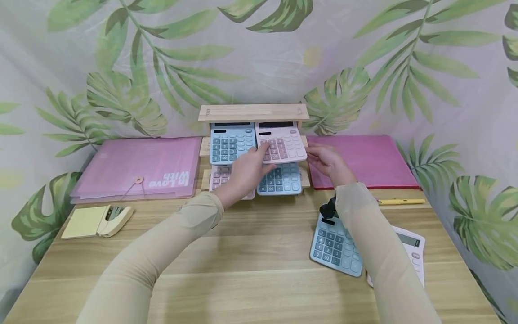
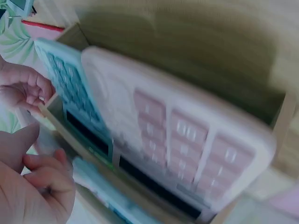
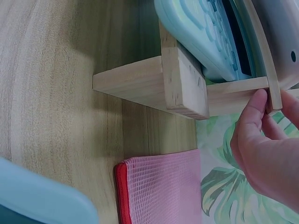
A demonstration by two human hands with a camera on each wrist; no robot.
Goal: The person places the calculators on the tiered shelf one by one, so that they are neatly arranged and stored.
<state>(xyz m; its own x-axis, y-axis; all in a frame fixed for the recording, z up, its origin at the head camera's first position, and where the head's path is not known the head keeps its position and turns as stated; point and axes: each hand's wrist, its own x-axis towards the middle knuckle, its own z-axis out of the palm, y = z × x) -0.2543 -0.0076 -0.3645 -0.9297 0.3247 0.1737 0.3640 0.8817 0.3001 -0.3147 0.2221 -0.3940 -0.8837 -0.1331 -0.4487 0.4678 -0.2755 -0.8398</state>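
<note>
A wooden rack (image 1: 252,112) holds calculators in two tiers. Its upper tier carries a blue calculator (image 1: 228,146) beside a pink calculator (image 1: 292,140). My left hand (image 1: 246,172) pinches the lower edge of that pink one, its index finger over the keys. Below them stand another pink calculator (image 2: 177,126) and another blue calculator (image 3: 201,35), leaning back in the lower tier. With thumb and fingers, my right hand (image 3: 268,144) grips the end of the rack's upper wooden rail (image 3: 273,95), just right of the upper pink calculator in the head view.
A blue calculator (image 1: 333,247) and a pale pink calculator (image 1: 413,252) lie by my right forearm. Pink folders (image 1: 133,162) (image 1: 360,157) flank the rack. Sticky notes (image 1: 84,222) and a stapler (image 1: 117,220) lie left; a yellow pen (image 1: 400,202) lies right.
</note>
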